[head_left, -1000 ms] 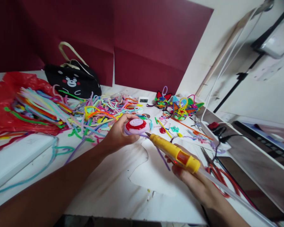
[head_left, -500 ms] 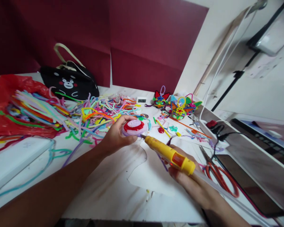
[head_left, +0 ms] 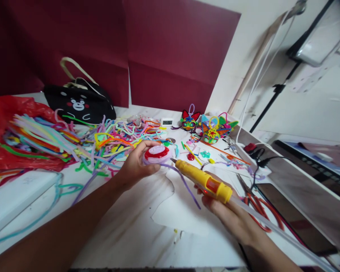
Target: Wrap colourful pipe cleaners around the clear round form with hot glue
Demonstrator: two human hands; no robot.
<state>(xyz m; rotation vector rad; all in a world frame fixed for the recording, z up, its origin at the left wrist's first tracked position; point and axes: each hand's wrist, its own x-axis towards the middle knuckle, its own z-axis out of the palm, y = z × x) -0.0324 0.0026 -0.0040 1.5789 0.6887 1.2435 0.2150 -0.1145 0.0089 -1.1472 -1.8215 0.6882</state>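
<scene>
My left hand (head_left: pixel 137 163) is closed around the edge of a round coil of pipe cleaners (head_left: pixel 156 154), lilac outside and in the middle with a red ring between. From the coil's near side a purple pipe cleaner (head_left: pixel 184 182) trails down to the right. A yellow hot glue gun (head_left: pixel 202 180) is gripped in my right hand (head_left: pixel 219 206), its small red light lit and a long clear glue stick (head_left: pixel 272 223) running out of its back. The gun's metal nozzle points at the coil's near right edge, a small gap away.
Loose pipe cleaners (head_left: pixel 121 134) heap at the back left beside a red plastic bag (head_left: pixel 5 109) and a black bag (head_left: pixel 82 100). Finished animal-head ornaments (head_left: pixel 212 130) stand at the back right. Orange-handled pliers (head_left: pixel 256 207) and a phone (head_left: pixel 297 219) lie by my right forearm.
The glue gun's nozzle has drawn slightly away from the coil. The purple pipe cleaner's tail, partly behind the gun before, now shows in full. The view has shifted slightly.
</scene>
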